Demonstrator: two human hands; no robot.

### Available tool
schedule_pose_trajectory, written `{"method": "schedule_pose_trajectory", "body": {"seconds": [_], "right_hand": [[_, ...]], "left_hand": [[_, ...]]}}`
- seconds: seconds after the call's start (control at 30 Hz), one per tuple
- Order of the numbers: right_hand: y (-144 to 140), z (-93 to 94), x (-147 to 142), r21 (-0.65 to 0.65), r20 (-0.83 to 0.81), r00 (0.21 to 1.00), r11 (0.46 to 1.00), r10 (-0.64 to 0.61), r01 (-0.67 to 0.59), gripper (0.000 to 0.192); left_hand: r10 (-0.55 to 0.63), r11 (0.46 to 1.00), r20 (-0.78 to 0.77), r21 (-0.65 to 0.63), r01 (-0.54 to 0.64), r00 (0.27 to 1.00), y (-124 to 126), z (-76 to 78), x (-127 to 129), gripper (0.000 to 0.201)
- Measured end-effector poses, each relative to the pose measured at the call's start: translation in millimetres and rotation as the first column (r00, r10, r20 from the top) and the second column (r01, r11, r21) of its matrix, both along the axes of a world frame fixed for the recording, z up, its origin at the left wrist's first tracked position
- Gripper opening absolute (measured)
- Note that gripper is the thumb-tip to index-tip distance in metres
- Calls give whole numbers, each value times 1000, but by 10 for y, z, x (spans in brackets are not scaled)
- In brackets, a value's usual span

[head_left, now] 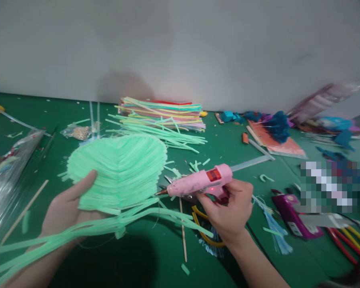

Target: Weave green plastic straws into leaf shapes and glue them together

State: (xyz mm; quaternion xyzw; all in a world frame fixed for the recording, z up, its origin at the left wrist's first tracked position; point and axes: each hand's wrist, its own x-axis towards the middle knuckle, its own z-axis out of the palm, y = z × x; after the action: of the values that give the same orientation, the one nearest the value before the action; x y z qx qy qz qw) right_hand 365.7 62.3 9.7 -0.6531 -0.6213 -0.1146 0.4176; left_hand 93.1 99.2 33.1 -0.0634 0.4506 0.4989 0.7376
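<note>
My left hand (72, 200) grips a mint-green leaf shape (120, 168) made of pipe cleaners, thumb on its face and fingers hidden behind. Long loose pipe cleaners (87, 227) trail from its lower edge across my wrist. In my right hand (231, 208) is a pink hot glue gun (201, 182), with a clear glue stick (249, 163) sticking out of its back. A small red light glows on the gun. Its metal tip points left, close to the leaf's lower right edge; whether they touch I cannot tell. Scissors (187, 196) lie partly hidden under the gun.
Bundles of coloured pipe cleaners (165, 116) lie along the wall. Clear plastic wrap (15, 172) is at the left, beside a wooden stick (25, 210). Yellow-handled pliers (210, 236), a blue tassel (276, 230) and a purple box (295, 216) lie to the right on the green table.
</note>
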Motion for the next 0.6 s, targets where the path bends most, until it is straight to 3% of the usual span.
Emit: {"method": "schedule_pose_trajectory", "body": {"seconds": [0.13, 0.27, 0.47, 0.6], "right_hand": [[6, -28, 12, 75, 34, 999, 997, -36, 33, 28], [6, -41, 18, 65, 16, 999, 997, -45, 44, 29], [-14, -46, 4, 50, 6, 1000, 998, -29, 29, 28], [101, -39, 187, -58, -52, 990, 990, -130, 127, 37]], "left_hand": [[-18, 1000, 20, 20, 18, 1000, -8, 17, 8, 60], [-16, 996, 10, 91, 15, 1000, -16, -22, -25, 61], [7, 1000, 10, 4, -7, 1000, -9, 4, -22, 57], [4, 1000, 11, -15, -4, 1000, -7, 53, 13, 57]]}}
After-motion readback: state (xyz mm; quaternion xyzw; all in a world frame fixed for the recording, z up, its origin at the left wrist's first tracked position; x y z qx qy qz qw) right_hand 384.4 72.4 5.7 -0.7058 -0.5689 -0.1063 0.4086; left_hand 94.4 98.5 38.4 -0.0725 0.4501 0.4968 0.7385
